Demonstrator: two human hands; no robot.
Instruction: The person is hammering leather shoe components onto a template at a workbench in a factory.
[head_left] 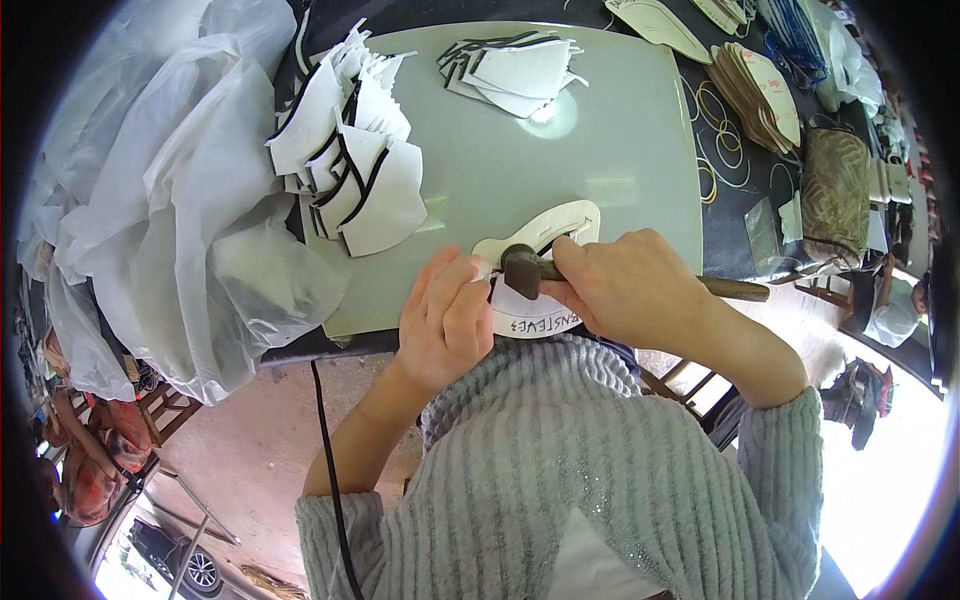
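My right hand (630, 285) grips the dark wooden-handled hammer (522, 270) near its heavy head, while my left hand (447, 320), fingers curled, pins the thin, floppy white cut-out piece (535, 318) flat at the pale green worktop (600, 160) edge.

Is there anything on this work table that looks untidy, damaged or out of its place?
Nothing looks damaged. The white cut pieces lie in a loose, fanned heap at the left edge of the green mat, and yellow rubber bands are scattered on the dark table to its right.

Right hand (625, 290) grips hammer (523, 270) over cream template (545, 225); left hand (447, 320) presses white piece (530, 318) on green mat (640, 150).
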